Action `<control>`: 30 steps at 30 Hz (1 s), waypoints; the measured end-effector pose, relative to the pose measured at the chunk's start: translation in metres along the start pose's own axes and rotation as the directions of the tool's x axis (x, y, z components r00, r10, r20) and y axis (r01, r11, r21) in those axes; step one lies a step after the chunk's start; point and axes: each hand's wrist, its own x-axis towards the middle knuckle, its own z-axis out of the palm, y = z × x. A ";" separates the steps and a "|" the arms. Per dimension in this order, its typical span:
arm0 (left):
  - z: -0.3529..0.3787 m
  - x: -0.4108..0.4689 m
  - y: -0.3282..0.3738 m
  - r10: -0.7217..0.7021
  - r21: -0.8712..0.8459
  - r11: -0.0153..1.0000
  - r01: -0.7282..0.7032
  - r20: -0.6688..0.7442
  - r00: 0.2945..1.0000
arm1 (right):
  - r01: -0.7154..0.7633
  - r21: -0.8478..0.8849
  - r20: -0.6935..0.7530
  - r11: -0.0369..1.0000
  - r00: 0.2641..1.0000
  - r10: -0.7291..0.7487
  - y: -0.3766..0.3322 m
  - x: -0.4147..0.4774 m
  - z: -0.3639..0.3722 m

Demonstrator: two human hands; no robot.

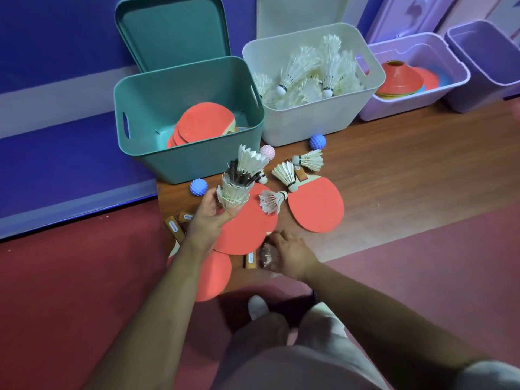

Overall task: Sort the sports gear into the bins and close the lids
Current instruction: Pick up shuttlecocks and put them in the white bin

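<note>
Head view: a single camera looking down on the floor.
Left hand point(209, 218): fingers curled round the nested shuttlecocks point(239, 181), cork ends in the palm. Nesting them lets one hand carry several.
Right hand point(287, 254): low over a blurred shuttlecock point(266, 257), well apart from the left hand. Cannot tell whether it has a grip.
Loose shuttlecocks point(287, 174): lying across the floor paddles point(316, 204).
White bin point(309, 122): already holds shuttlecocks and is probably where these will go.
Green bin point(183, 164): holds paddles.
Green lid point(171, 29): propped behind its bin, so the mouth is open for dropping things in.
</note>
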 end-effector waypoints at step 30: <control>0.147 0.101 0.167 0.238 0.161 0.949 -0.271 0.199 0.951 | 0.375 0.627 -0.642 0.683 0.746 0.180 0.023 -0.009 -0.372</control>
